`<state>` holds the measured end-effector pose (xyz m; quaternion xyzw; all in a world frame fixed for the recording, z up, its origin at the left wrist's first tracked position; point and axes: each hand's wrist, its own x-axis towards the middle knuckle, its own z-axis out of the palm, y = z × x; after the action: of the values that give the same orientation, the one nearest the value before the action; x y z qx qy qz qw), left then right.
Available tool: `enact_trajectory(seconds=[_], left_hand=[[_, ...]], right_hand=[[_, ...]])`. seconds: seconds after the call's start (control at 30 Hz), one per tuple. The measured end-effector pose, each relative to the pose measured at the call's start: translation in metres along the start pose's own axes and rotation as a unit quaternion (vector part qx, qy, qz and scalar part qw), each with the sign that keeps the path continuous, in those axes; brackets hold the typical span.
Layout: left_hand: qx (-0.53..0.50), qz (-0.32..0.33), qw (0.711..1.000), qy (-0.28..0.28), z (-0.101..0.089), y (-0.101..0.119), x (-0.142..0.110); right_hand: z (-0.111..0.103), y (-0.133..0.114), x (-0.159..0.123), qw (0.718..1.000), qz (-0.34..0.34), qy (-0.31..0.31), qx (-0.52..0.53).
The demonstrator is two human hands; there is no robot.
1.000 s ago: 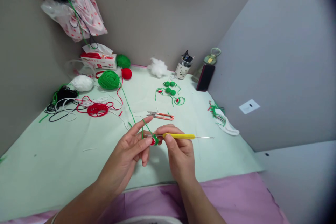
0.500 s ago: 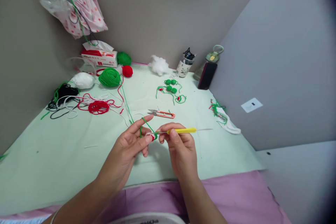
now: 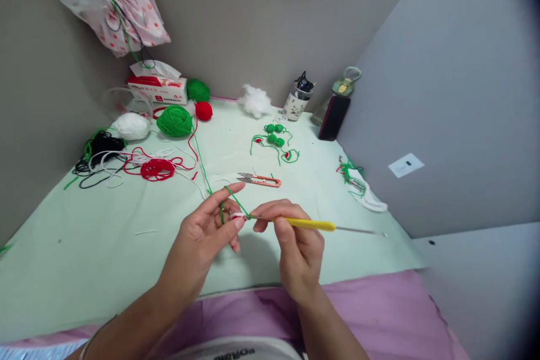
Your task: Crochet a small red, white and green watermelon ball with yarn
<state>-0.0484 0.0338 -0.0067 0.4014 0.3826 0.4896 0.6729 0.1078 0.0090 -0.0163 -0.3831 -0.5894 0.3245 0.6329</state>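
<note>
My left hand (image 3: pixel 206 225) pinches a small crochet piece (image 3: pixel 238 216) in white, red and green between thumb and fingers. Green yarn (image 3: pixel 237 201) loops over its raised index finger and slants down to the piece. Between the thumb and fingers of my right hand (image 3: pixel 297 242) is a yellow-handled crochet hook (image 3: pixel 312 224). The hook's left tip meets the green yarn at the piece's edge; its long metal other end points right. Just beyond my fingers lie orange thread snips (image 3: pixel 264 180). A ball of green yarn (image 3: pixel 174 121) stands farther back, with a strand running toward my left hand.
Small green crochet balls (image 3: pixel 275 139) with yarn tails lie mid-table. Red yarn (image 3: pixel 157 169), black yarn (image 3: pixel 103 146) and a white ball (image 3: pixel 131 126) sit left. Behind are a tissue box (image 3: pixel 158 89), white stuffing (image 3: pixel 255 102), a pen cup (image 3: pixel 296 104) and a phone (image 3: pixel 334 118).
My right hand has moved slightly right and down, and the hook now tilts with its far end lower and farther right. The crochet piece has turned in my left hand, showing less red.
</note>
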Motion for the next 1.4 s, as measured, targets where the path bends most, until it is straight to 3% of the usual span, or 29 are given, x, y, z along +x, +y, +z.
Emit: enact_trajectory(seconds=[0.3,0.47,0.6,0.7,0.77,0.9,1.0,1.13,1.2,1.3,1.4], left_hand=[[0.061,0.039,0.997,0.030,0.002,0.002,-0.002],[-0.015,0.012,1.000,0.009,0.006,0.003,-0.001],[-0.076,-0.050,0.996,-0.011,0.007,0.004,0.000],[-0.073,-0.035,0.997,0.009,0.008,0.004,0.001],[-0.064,-0.016,0.998,0.021,0.009,0.003,0.001],[-0.073,-0.002,0.997,0.025,0.011,0.002,0.000],[-0.138,-0.050,0.989,0.005,0.012,0.005,-0.002],[-0.187,-0.139,0.972,-0.020,0.007,0.011,0.000],[-0.184,-0.138,0.973,-0.014,0.005,0.012,0.002],[-0.163,-0.117,0.980,-0.015,0.003,0.012,0.004],[-0.131,-0.097,0.986,-0.021,0.005,0.011,0.002]], right_hand=[[-0.003,-0.003,0.000,0.979,-0.127,-0.051,-0.149],[0.004,0.003,-0.008,0.941,-0.184,-0.041,-0.280],[0.010,0.000,-0.009,0.986,-0.082,0.002,-0.143],[0.011,-0.004,-0.007,0.995,-0.019,0.002,-0.099],[0.011,-0.003,-0.006,0.994,-0.014,0.012,-0.108],[0.014,0.008,-0.013,0.963,-0.140,0.003,-0.231],[0.015,0.014,-0.018,0.935,-0.203,-0.007,-0.292],[0.006,0.009,-0.013,0.973,-0.134,-0.002,-0.190],[0.000,0.005,-0.005,0.995,-0.067,0.007,-0.076],[-0.004,0.003,0.006,0.996,0.019,0.014,0.083],[-0.003,0.003,0.008,0.994,0.055,0.017,0.097]])
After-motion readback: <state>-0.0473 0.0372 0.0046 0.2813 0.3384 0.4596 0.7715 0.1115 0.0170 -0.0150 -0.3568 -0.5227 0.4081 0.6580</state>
